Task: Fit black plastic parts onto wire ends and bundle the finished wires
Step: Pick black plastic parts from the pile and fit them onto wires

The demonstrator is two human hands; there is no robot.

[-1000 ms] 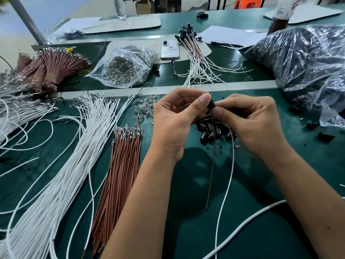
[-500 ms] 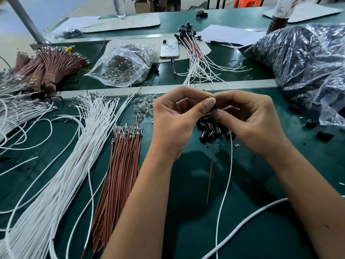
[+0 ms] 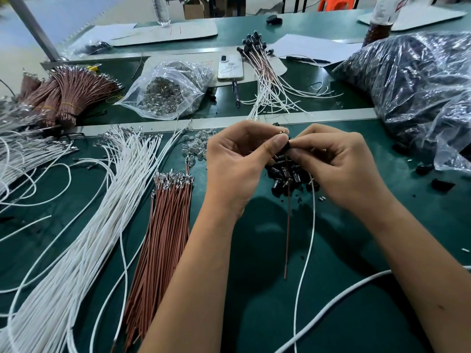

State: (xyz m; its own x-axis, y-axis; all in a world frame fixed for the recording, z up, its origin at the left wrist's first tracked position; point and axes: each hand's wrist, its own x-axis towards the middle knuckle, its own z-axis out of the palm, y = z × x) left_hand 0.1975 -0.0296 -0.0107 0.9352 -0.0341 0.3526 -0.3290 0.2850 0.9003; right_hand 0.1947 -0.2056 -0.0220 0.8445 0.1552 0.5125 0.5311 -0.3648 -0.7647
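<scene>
My left hand and my right hand meet above the green table, both pinching a small black plastic part between thumb and fingers. A metal wire tip pokes out above the part. A brown wire and a white wire hang down from the hands. Under the hands lies a heap of loose black parts. Finished wires with black ends lie fanned out at the back.
Loose white wires and brown wires lie at the left. Tied brown bundles sit at far left. A clear bag of metal pieces, a phone and a big bag of black parts stand behind.
Both hands rose slightly and drew closer together; the hanging brown and white wires lifted with them. A metal wire tip now shows above the black part.
</scene>
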